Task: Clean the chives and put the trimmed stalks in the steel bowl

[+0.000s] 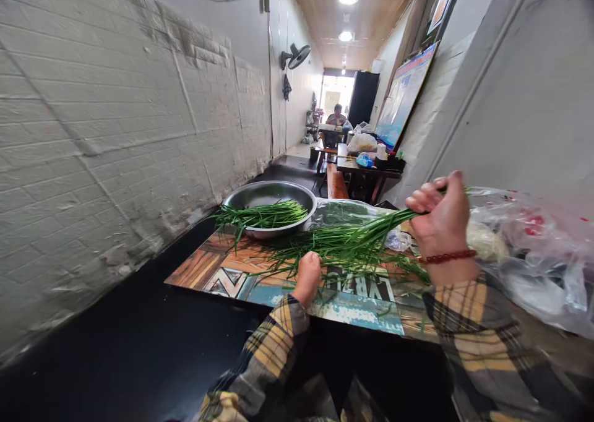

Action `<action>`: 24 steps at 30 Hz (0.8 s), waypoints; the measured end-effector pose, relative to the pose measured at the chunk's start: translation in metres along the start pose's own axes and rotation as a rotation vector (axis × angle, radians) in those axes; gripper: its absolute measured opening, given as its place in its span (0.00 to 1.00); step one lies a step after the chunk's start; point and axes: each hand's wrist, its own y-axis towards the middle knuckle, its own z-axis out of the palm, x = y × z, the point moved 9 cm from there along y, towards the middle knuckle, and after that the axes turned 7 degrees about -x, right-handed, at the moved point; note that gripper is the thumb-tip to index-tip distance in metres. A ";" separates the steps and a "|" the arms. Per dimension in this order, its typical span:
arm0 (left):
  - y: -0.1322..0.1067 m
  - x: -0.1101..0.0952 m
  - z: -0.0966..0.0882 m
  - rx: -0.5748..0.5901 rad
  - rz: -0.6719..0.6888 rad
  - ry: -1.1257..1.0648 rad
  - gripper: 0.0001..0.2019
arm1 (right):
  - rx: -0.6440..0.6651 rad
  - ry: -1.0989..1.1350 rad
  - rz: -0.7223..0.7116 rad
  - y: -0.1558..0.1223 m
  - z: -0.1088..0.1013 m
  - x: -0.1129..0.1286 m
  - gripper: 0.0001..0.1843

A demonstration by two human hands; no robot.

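My right hand (440, 221), with a red bead bracelet at its wrist, is raised and closed round one end of a bunch of chives (371, 233). The long green leaves slant down to the left from that grip and fan out over the wood-patterned tabletop (199, 267). Low in front of the loose leaves is my left hand (309, 276), closed with the thumb on top. Its fingers are turned away, so what they hold is hidden. More chives (273, 215) lie in a metal basin (264, 190), some hanging over its near rim.
A clear plastic bag of greens (346, 210) lies behind the bunch. Crumpled plastic bags (542, 261) crowd the right side. A white brick-patterned wall (116, 112) runs along the left. Farther back are a cluttered table (366, 162) and a seated person (337, 116).
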 end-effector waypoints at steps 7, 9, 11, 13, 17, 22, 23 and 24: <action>0.010 -0.025 0.000 0.074 0.196 0.140 0.09 | 0.007 0.033 0.019 0.010 -0.001 0.009 0.21; 0.008 -0.037 0.006 0.122 0.257 0.151 0.16 | -0.002 0.043 0.049 0.009 -0.005 -0.001 0.22; 0.003 -0.043 0.009 0.174 0.241 0.097 0.21 | -0.006 0.059 0.083 0.008 -0.007 -0.008 0.23; -0.005 -0.042 0.011 0.234 0.161 0.008 0.23 | -0.008 0.078 0.124 0.006 -0.007 -0.014 0.23; -0.023 -0.034 0.020 0.330 0.033 -0.100 0.27 | 0.001 0.103 0.178 0.000 -0.002 -0.018 0.23; -0.037 -0.027 0.037 0.420 -0.033 -0.267 0.28 | 0.034 0.114 0.225 -0.008 0.006 -0.028 0.24; -0.043 -0.025 0.043 0.464 -0.057 -0.302 0.26 | 0.039 0.115 0.232 -0.009 0.008 -0.031 0.24; -0.049 -0.022 0.049 0.516 -0.090 -0.330 0.24 | 0.043 0.115 0.237 -0.010 0.008 -0.033 0.24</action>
